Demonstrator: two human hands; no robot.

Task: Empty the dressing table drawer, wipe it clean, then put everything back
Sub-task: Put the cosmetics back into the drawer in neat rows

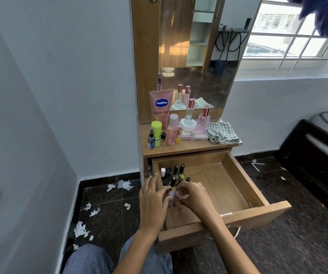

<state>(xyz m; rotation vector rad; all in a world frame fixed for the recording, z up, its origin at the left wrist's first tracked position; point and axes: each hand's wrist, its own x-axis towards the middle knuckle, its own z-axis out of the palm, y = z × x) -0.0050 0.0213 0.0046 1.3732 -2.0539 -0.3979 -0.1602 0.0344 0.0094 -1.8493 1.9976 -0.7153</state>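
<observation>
Open drawer (244,186) of the dressing table (188,148), pulled out toward me, with both my hands meeting at its near left corner. My left hand (152,200) lies over the drawer's left wall, fingers extended and slightly curved, fingertips touching a small lilac bottle (171,194). My right hand (193,194) is curled, its fingertips pinching a small pink bottle (178,195) just beside the lilac one. Whether my left hand actually grips its bottle I cannot tell. Farther in, a cluster of nail polish bottles (176,174) stands upright along the left side. On the tabletop rest a Vaseline tube (160,107) and, to the right, a checked cloth (222,133).
</observation>
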